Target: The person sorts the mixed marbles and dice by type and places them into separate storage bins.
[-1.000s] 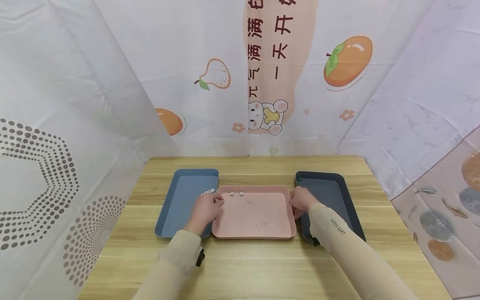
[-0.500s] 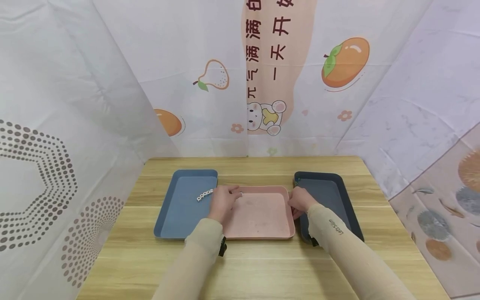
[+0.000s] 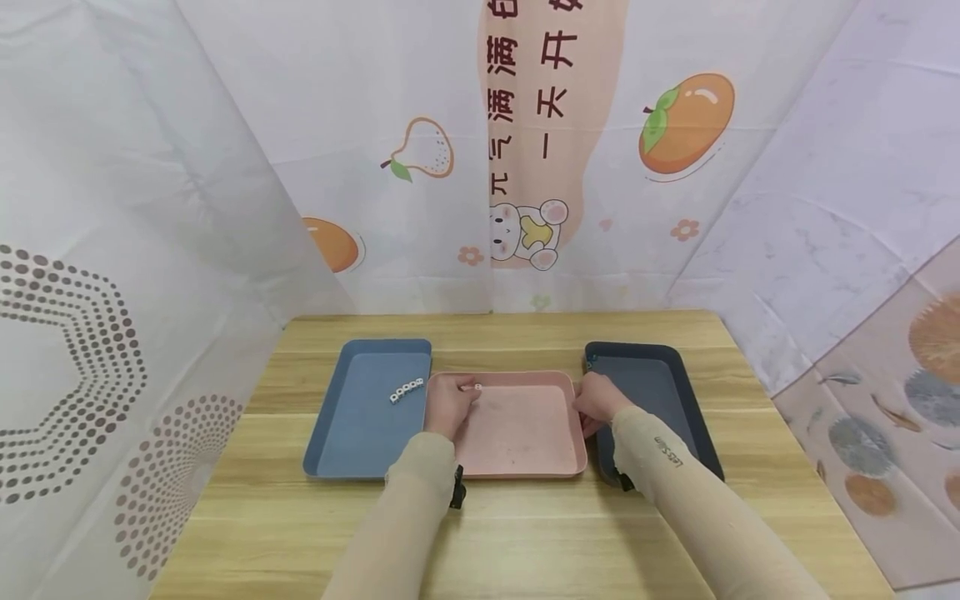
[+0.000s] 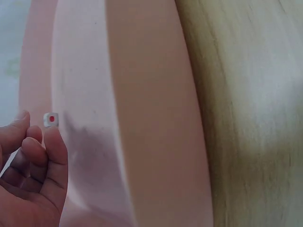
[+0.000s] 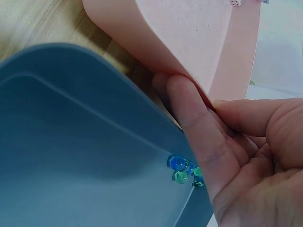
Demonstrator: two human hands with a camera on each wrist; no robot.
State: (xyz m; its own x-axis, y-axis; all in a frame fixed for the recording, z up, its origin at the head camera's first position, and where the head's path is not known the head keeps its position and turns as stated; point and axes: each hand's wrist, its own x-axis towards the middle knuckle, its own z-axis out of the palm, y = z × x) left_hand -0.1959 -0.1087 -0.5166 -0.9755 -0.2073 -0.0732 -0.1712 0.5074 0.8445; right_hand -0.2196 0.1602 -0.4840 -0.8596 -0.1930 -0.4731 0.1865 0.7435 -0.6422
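Note:
My left hand (image 3: 448, 404) is over the back left corner of the pink tray (image 3: 525, 425). Its fingertips come up to a white die (image 3: 477, 387) by the tray's back wall. In the left wrist view this die (image 4: 50, 119) shows one red pip, just beyond the curled fingers (image 4: 56, 142). Whether the hand pinches anything is hidden. With thumb and fingers, my right hand (image 3: 597, 398) grips the pink tray's right rim. A row of several white dice (image 3: 407, 390) lies in the blue tray (image 3: 352, 442) at left.
A dark blue tray (image 3: 663, 392) stands at right, under the right forearm. Several clear blue and green beads (image 5: 180, 169) lie along its wall. All three trays stand on a wooden table (image 3: 517, 542). A printed cloth (image 3: 420, 250) hangs behind.
My left hand has moved right from the blue tray to the dice in the pink tray. One of two dice there is now out of sight. The right hand keeps its grip.

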